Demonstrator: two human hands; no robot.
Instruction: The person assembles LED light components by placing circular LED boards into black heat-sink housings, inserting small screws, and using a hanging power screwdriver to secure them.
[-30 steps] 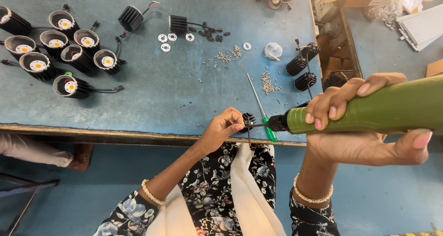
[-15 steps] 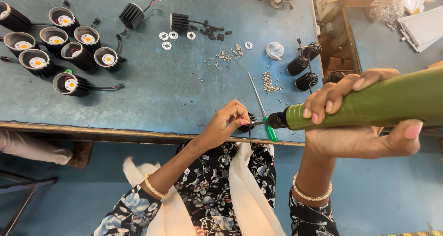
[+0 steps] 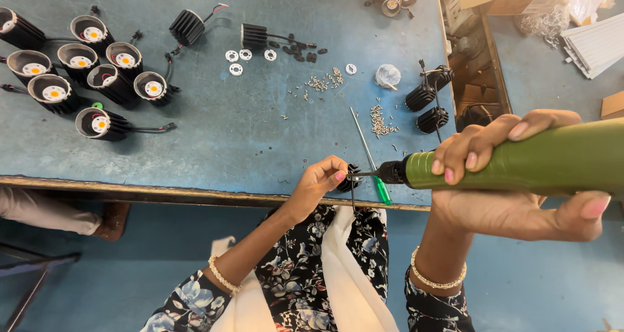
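From the head view, the right hand (image 3: pixel 513 195) is clenched around a green electric screwdriver (image 3: pixel 520 163), its bit meeting a small black finned heat sink (image 3: pixel 349 178). The left hand (image 3: pixel 318 182) pinches that heat sink at the near edge of the blue table (image 3: pixel 227 143), beside a green-handled screwdriver (image 3: pixel 374 169).

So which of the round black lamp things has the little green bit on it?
Look at the blue table, far left side, where a bunch of black lamp cans with yellow centres sits. The one you want is nearest the front edge, lying a bit apart. Only it has a small green dot at its rim.
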